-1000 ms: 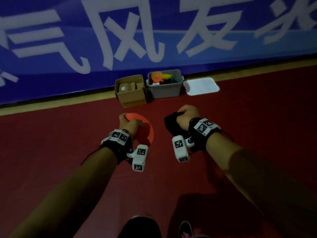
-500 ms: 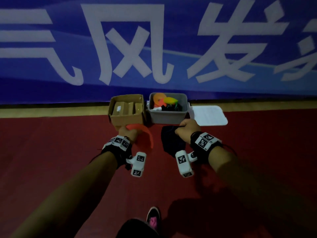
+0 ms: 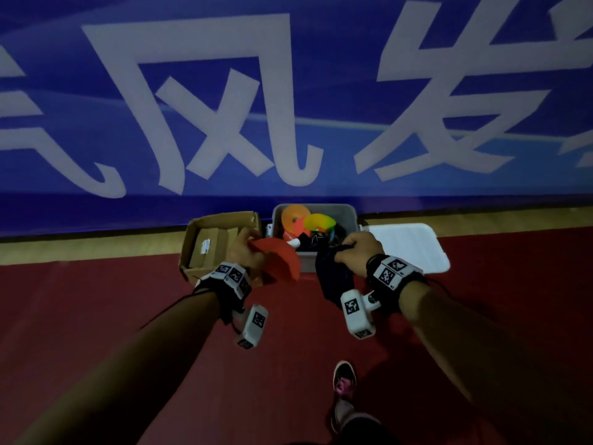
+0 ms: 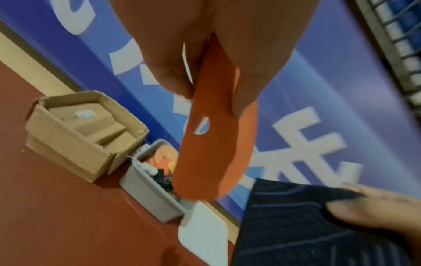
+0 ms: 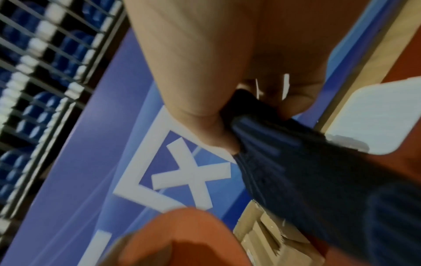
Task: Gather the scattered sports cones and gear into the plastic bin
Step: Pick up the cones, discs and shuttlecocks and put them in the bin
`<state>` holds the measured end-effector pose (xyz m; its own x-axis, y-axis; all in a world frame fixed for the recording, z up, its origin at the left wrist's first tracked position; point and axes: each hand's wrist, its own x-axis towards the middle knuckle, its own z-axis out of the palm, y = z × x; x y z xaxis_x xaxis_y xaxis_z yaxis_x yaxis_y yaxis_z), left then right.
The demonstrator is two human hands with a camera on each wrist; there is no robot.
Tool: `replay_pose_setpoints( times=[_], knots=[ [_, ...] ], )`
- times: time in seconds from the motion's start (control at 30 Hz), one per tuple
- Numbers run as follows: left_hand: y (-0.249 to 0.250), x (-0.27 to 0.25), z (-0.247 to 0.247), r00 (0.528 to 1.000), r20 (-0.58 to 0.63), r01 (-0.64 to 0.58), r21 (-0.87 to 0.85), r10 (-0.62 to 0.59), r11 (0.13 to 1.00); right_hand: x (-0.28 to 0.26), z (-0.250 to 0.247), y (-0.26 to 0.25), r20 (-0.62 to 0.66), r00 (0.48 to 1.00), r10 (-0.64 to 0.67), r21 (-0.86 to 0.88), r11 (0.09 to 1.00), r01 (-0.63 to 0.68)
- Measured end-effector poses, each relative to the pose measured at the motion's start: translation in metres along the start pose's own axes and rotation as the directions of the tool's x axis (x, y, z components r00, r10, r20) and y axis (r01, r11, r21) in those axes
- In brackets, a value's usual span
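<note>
the left hand (image 3: 245, 252) is pinching an orange disc cone (image 3: 282, 256) and the right hand (image 3: 357, 252) is clutching dark fabric gear (image 3: 330, 277), both hovering at the near rim of the grey plastic bin (image 3: 351, 215), likely needing release over its opening next.

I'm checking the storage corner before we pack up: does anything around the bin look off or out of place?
The plastic bin stands upright, but its white lid lies flat on the floor beside it. The cardboard box next to it has a torn, ragged rim. Nothing is spilled; the left hand holds an orange disc cone.
</note>
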<state>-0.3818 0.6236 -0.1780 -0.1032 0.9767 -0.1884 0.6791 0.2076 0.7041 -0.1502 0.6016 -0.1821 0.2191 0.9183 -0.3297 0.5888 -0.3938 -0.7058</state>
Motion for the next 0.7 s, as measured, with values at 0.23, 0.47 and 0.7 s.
replay_pose_setpoints(
  times=[0.23,0.47,0.7],
  knots=[
    [0.049,0.137,0.037,0.992,0.087,0.091,0.026,-0.093,0.996,0.165,-0.042,-0.017,0.06,0.992,0.107,-0.038,0.994,-0.105],
    [0.077,0.267,0.073,0.941,0.249,0.227,0.044,-0.231,0.973,0.285,-0.049,-0.038,0.04,0.99,0.133,-0.16,0.979,-0.125],
    [0.088,0.428,0.113,0.889,0.414,0.177,0.078,-0.193,0.981,0.399,-0.05,-0.075,0.01,0.967,0.253,-0.064,0.966,-0.252]
  ],
)
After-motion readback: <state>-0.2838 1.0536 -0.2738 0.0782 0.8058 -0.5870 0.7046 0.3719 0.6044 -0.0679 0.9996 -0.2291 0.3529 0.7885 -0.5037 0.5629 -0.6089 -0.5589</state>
